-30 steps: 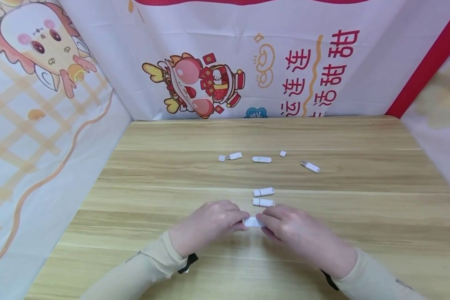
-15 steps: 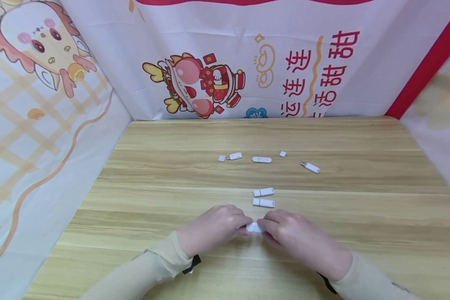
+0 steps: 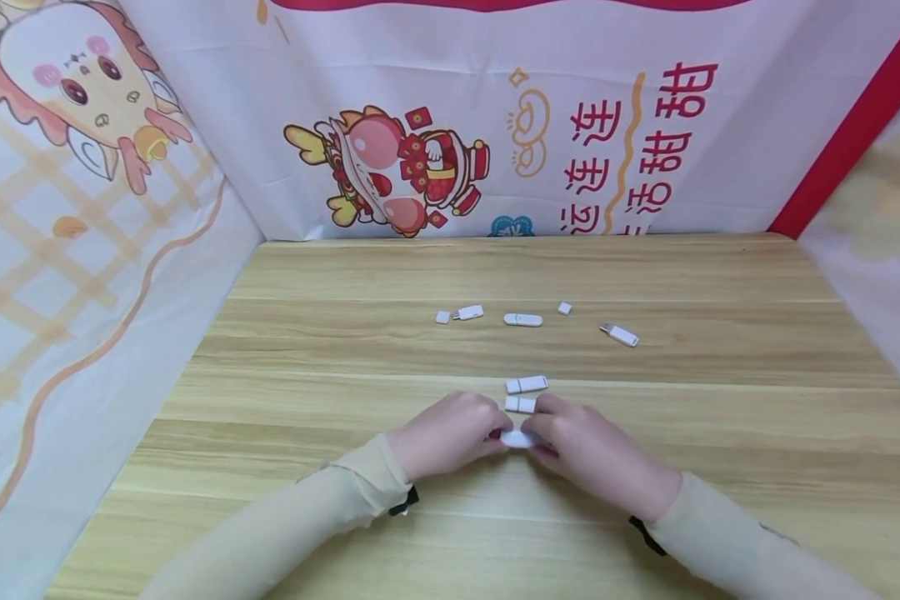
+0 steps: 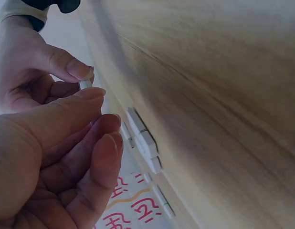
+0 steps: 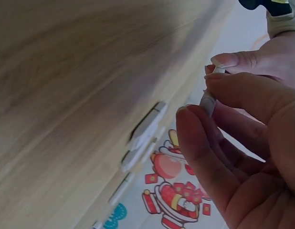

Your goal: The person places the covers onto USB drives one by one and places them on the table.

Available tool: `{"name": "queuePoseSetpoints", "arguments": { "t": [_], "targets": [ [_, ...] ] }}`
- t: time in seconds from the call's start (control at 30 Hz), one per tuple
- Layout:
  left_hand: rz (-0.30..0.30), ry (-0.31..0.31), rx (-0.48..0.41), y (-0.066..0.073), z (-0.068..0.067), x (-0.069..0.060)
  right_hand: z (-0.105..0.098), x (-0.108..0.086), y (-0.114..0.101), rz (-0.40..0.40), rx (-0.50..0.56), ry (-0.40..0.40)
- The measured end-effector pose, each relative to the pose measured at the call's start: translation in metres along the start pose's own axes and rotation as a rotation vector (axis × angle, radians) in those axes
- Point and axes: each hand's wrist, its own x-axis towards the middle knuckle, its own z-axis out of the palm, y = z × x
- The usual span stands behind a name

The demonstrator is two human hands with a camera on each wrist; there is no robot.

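Both hands meet over the near middle of the table around one small white stick [image 3: 517, 439]. My left hand [image 3: 450, 433] pinches its left end between thumb and fingers, and my right hand [image 3: 596, 450] pinches its right end. In the left wrist view, a bit of the white stick [image 4: 85, 84] shows between the fingertips; the right wrist view shows the white stick [image 5: 207, 102] mostly covered by fingers. Just beyond the hands lie two capped white USB sticks, the farther one [image 3: 527, 384] in full view and the nearer one [image 3: 520, 404] partly behind my right fingers.
Farther back on the wooden table [image 3: 345, 333] lie an uncapped stick [image 3: 468, 312] beside a small cap [image 3: 442, 317], a rounded white stick [image 3: 522, 320], another cap [image 3: 565, 308] and an uncapped stick [image 3: 620, 335]. A printed cloth [image 3: 420, 50] hangs behind the table.
Both hands first came slightly nearer with the white stick, then moved back toward the two capped sticks. The held stick now looks more rounded, and my right fingers cover part of the nearer capped stick.
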Motion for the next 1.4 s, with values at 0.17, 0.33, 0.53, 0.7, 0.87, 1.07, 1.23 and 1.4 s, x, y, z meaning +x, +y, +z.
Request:
{"name": "queuePoseSetpoints", "arguments": {
  "t": [0.17, 0.33, 0.53, 0.7, 0.87, 1.07, 1.23, 1.4],
  "targets": [
    [-0.019, -0.056, 0.022, -0.005, 0.003, 0.01, 0.002, 0.004, 0.007, 0.028, -0.032, -0.062],
    [-0.029, -0.062, 0.01, -0.009, 0.004, 0.015, 0.002, 0.007, 0.011, 0.028, -0.034, -0.065],
    [-0.037, -0.072, 0.006, -0.011, 0.004, 0.019, 0.005, 0.01, 0.014, 0.06, -0.025, -0.085],
    [-0.043, -0.089, 0.002, -0.013, 0.006, 0.021, 0.009, 0.012, 0.016, 0.094, -0.015, -0.115],
    [-0.04, -0.095, 0.018, -0.014, 0.007, 0.023, 0.01, 0.013, 0.017, 0.094, -0.028, -0.118],
    [-0.039, -0.098, 0.028, -0.013, 0.007, 0.024, 0.009, 0.015, 0.016, 0.1, -0.045, -0.132],
    [-0.047, -0.096, 0.033, -0.013, 0.007, 0.024, 0.009, 0.016, 0.015, 0.116, -0.045, -0.147],
    [-0.071, -0.104, 0.02, -0.014, 0.006, 0.022, 0.006, 0.017, 0.013, 0.132, -0.045, -0.158]
  ]
}}
